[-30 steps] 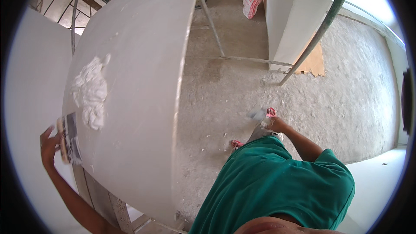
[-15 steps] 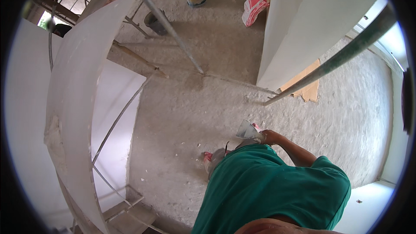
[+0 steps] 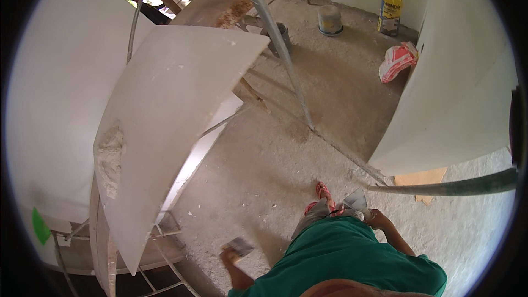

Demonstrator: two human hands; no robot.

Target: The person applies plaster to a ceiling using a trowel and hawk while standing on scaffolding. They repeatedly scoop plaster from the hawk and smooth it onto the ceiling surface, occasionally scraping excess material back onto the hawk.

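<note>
My right hand [image 3: 376, 220] is closed round the handle of a wide-bladed putty knife [image 3: 356, 200], held beside my waist with its blade upward. Low on the left, my left hand [image 3: 229, 257] grips a second flat-bladed scraper [image 3: 241, 246], which is blurred by motion. Further left is a large pale board [image 3: 170, 93], apart from both hands. A heap of whitish putty or plaster [image 3: 111, 159] lies on the board toward its left edge.
Metal scaffold poles [image 3: 275, 38] rise around me, with a greenish pole [image 3: 462, 185] at right. Beyond are buckets [image 3: 330, 20], a yellow bag [image 3: 390, 11] and a red-and-white sack [image 3: 398, 61]. Another person [image 3: 151, 11] is at far left. Crumbs dot the rough floor [image 3: 231, 170].
My left hand has come into view with a scraper. The view has turned left, showing more of the board and its heap. My right hand still holds the putty knife.
</note>
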